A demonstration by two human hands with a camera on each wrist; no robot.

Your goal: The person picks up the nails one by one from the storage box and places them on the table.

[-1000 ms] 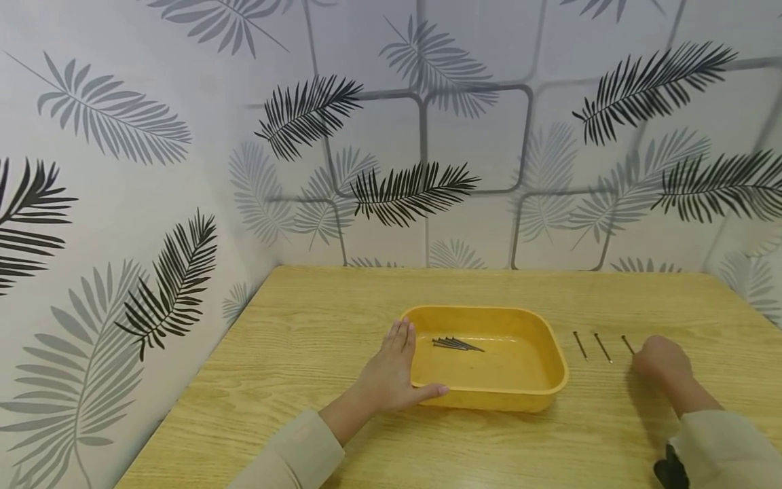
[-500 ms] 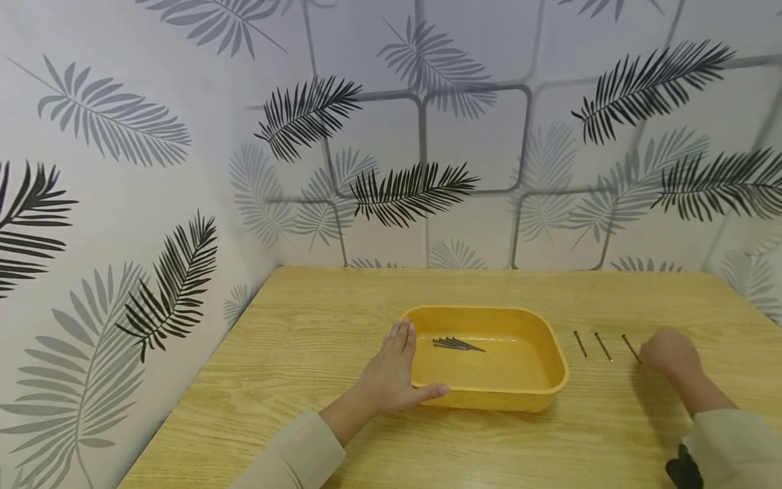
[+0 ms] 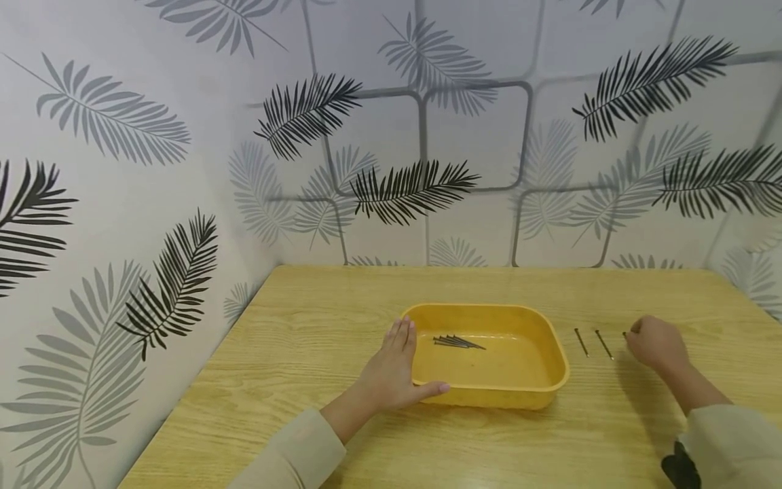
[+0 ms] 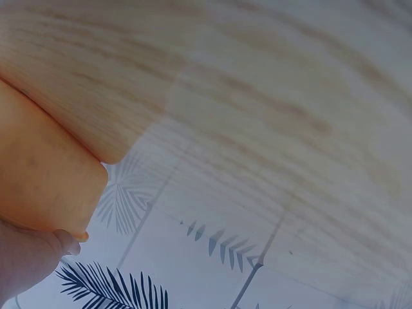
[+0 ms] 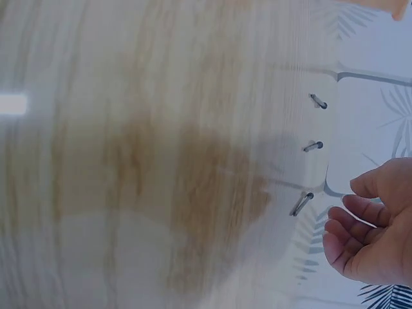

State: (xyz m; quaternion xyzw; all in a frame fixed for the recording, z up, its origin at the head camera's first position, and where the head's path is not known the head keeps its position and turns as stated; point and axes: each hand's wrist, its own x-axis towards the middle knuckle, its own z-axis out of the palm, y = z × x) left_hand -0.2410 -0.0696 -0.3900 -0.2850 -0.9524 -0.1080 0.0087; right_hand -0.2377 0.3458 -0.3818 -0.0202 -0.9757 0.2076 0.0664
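My left hand (image 3: 391, 370) rests at the left end of a yellow plastic tray (image 3: 489, 401), its fingers straight along the rim and its thumb stretched along the front side. In the left wrist view, part of this hand (image 4: 29, 257) touches the tray (image 4: 51, 167). Several dark nails (image 3: 455, 342) lie bunched inside the tray. To its right, two nails (image 3: 603, 345) lie apart on the table. My right hand (image 3: 660, 345) hangs over a third nail, mostly hidden in the head view. In the right wrist view, loosely curled fingers (image 5: 341, 238) stand apart from that nail (image 5: 301, 204).
The wood-grain table (image 3: 318, 299) runs back to a wall (image 3: 391, 136) with a leaf pattern. A second patterned wall (image 3: 122, 204) stands along the left edge. Something black (image 3: 681, 465) shows by the right sleeve.
My right hand has shifted away from the third nail's near end and forward over it, so only its head shows in the head view. The left hand and tray have stayed put.
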